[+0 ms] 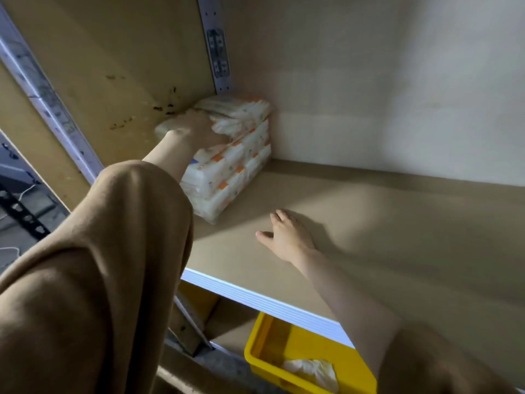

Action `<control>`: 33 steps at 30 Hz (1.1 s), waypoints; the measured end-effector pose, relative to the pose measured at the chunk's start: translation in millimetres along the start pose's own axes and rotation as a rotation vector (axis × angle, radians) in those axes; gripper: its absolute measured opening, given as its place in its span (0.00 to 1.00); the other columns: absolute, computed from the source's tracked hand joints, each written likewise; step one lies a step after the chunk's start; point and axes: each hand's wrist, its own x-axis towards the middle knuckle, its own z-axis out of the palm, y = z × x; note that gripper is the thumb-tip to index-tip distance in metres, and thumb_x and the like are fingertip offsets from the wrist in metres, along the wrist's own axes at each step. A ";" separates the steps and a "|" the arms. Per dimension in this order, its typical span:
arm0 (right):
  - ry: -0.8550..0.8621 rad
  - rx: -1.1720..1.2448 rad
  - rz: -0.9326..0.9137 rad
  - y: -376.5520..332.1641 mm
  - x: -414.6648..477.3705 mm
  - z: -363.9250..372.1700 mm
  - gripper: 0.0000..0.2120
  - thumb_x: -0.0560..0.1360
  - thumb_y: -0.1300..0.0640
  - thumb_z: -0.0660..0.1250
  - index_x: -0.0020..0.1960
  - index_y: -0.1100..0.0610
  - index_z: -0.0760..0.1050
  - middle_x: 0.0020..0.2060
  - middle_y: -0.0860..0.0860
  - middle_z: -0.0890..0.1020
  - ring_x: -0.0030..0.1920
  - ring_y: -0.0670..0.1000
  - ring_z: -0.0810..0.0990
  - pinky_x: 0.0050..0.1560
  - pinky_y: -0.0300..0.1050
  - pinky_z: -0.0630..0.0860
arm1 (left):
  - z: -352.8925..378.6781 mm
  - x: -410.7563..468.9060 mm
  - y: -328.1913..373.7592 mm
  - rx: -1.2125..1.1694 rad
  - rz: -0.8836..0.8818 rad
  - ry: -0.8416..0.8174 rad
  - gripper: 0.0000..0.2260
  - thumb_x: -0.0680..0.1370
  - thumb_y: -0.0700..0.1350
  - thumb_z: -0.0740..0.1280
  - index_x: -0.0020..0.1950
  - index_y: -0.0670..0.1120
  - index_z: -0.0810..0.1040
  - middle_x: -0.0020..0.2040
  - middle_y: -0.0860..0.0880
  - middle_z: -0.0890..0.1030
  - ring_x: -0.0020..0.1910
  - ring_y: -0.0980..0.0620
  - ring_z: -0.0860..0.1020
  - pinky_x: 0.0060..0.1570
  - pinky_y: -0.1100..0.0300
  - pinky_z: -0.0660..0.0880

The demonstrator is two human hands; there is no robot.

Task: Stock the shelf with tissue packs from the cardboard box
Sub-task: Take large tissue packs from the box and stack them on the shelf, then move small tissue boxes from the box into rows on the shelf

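My left hand (199,127) grips the top white-and-orange plastic-wrapped tissue pack (241,112), up at eleven o'clock, on the stack of matching packs (227,177) in the back-left corner of the tan board shelf (397,228). My right hand (287,237) lies flat, fingers spread, on the bare shelf. At six o'clock below sits a yellow plastic bin (264,345).

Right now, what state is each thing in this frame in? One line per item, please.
Tissue packs: stacked in the shelf's back left corner.
Top pack: lying on the stack, gripped by the left hand.
Left hand: closed on the top pack.
Right hand: open, flat on the bare shelf board, holding nothing.
Shelf board: mostly bare.
Yellow bin: on the level below, holding something white and crumpled.
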 end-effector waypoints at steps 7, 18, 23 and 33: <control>0.002 0.045 -0.007 -18.9 -34.8 3.1 0.20 0.79 0.53 0.57 0.66 0.63 0.69 0.68 0.58 0.70 0.69 0.57 0.67 0.69 0.48 0.66 | -9.1 -68.4 -19.6 -0.123 0.037 0.263 0.20 0.76 0.52 0.65 0.60 0.39 0.76 0.59 0.37 0.78 0.57 0.37 0.76 0.51 0.49 0.74; -0.093 0.074 -0.302 -89.1 -134.2 46.6 0.20 0.78 0.55 0.59 0.68 0.60 0.68 0.68 0.55 0.71 0.69 0.54 0.67 0.68 0.47 0.65 | 58.3 -243.8 -88.7 -0.125 0.025 0.085 0.14 0.77 0.47 0.62 0.61 0.46 0.77 0.63 0.45 0.77 0.59 0.39 0.77 0.52 0.48 0.75; -0.210 0.036 -0.370 -112.6 -177.0 95.4 0.18 0.78 0.56 0.61 0.66 0.60 0.70 0.65 0.55 0.73 0.66 0.55 0.70 0.62 0.52 0.73 | 116.4 -327.1 -129.1 -0.159 -0.129 -0.122 0.14 0.77 0.45 0.62 0.62 0.48 0.77 0.63 0.46 0.78 0.60 0.42 0.76 0.56 0.51 0.74; -0.457 -0.069 -0.342 -133.9 -211.8 180.1 0.20 0.77 0.57 0.60 0.68 0.60 0.68 0.68 0.56 0.70 0.68 0.57 0.69 0.64 0.52 0.70 | 218.3 -436.4 -212.5 -0.148 -0.338 -0.337 0.13 0.76 0.44 0.62 0.60 0.50 0.77 0.58 0.48 0.78 0.58 0.44 0.77 0.47 0.55 0.73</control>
